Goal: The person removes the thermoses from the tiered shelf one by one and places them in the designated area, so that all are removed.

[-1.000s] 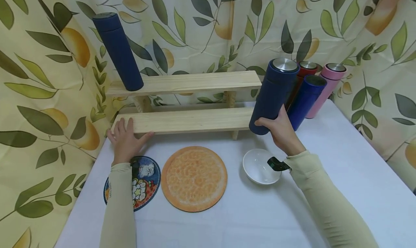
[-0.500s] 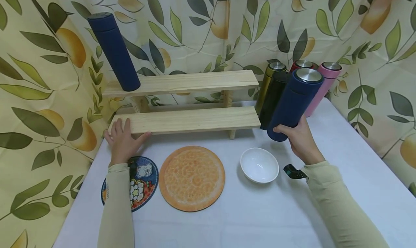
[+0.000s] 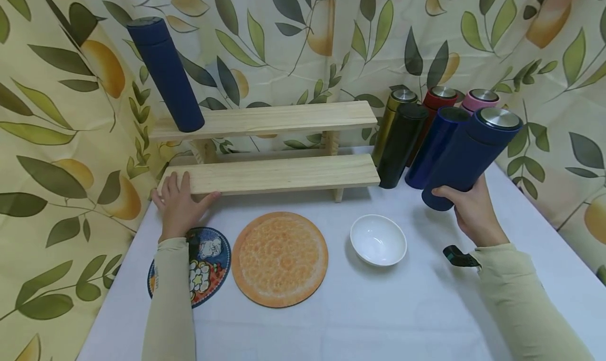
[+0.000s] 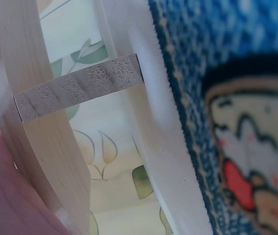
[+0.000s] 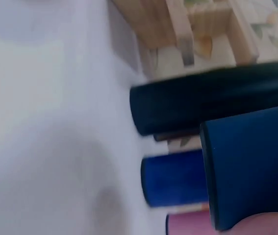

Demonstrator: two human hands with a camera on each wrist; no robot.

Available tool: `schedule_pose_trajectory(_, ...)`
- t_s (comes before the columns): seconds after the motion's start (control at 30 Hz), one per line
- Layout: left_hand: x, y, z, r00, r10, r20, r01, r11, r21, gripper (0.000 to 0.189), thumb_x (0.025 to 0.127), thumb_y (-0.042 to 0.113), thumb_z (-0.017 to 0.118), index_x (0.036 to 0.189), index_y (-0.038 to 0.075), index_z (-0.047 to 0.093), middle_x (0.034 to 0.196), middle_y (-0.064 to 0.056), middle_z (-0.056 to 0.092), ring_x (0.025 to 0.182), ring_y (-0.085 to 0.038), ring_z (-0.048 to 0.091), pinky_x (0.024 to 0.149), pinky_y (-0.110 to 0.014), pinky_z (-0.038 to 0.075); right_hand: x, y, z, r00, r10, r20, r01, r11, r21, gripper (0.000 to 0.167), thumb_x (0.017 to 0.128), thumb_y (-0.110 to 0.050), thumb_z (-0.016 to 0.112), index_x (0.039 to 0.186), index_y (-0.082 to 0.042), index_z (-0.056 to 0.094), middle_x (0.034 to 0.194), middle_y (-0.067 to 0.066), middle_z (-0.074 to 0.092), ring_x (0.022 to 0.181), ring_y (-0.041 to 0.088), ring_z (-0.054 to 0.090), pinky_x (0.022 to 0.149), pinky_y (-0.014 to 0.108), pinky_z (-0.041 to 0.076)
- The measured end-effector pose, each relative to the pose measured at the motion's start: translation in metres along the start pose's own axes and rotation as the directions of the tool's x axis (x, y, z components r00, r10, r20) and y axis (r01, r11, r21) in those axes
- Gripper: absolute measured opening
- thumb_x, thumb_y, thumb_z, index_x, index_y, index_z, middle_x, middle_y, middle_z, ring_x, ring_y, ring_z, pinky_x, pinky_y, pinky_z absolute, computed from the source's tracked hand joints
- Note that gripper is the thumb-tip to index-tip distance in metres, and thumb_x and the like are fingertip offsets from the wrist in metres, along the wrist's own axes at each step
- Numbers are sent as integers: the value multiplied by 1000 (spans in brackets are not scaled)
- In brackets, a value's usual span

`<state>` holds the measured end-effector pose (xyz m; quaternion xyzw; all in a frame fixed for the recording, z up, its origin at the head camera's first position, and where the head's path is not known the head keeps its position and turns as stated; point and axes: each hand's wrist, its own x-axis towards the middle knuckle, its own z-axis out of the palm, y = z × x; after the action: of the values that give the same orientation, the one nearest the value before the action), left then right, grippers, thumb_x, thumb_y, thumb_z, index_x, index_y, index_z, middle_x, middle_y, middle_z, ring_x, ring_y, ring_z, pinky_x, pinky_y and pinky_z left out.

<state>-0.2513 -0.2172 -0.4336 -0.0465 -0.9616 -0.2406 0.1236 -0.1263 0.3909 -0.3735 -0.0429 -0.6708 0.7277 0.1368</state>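
In the head view my right hand [image 3: 475,213] grips a dark blue thermos bottle [image 3: 473,156] low on its body. The bottle has a silver lid top and leans to the right. Its flat base shows in the right wrist view, where the bottle [image 5: 251,166] appears off the white cloth. My left hand [image 3: 177,206] rests on the left end of the lower board of a two-tier wooden rack [image 3: 279,174], fingers spread on top and thumb along the front edge. Another blue thermos bottle [image 3: 165,77] stands on the upper board's left end.
Right of the rack stand gold [image 3: 392,116], black [image 3: 402,145], red [image 3: 435,99], bright blue [image 3: 437,145] and pink [image 3: 480,99] thermos bottles. In front lie a white bowl [image 3: 379,240], a round tan mat [image 3: 280,260] and a colourful round mat [image 3: 208,266]. Patterned curtains hang behind.
My right hand has carried the dark blue bottle rightward, past the front of the black and bright blue ones, uncovering the gold and black bottles. My left hand has stayed on the rack.
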Motion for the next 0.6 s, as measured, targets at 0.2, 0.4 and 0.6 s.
schedule_pose_trajectory(0.2,0,0,1,1000,-4,7,4,1000,1,116,90,74,70,165,-6,29,170,-34,14,158,-52,7,120,-71,-12,8,8,-26,998,3,-59,1,997,77,89,91,22,67,154,-28,29,146,-5,44,125,12,50,92,13,52)
schedule_pose_trajectory(0.4,1,0,2,1000,-5,9,5,1000,-1,117,90,74,70,165,-6,29,171,-34,14,158,-52,7,120,-71,-13,20,9,-43,987,107,-119,-109,994,-14,89,94,12,75,155,-31,27,158,1,37,118,10,48,80,10,52)
schedule_pose_trajectory(0.6,1,1,1,1000,1,2,-1,1000,-9,117,90,74,71,165,-6,29,170,-35,14,158,-53,8,119,-72,-13,33,8,-56,977,179,-119,-192,975,-112,105,96,4,77,170,-27,9,175,7,17,111,13,45,68,15,46)
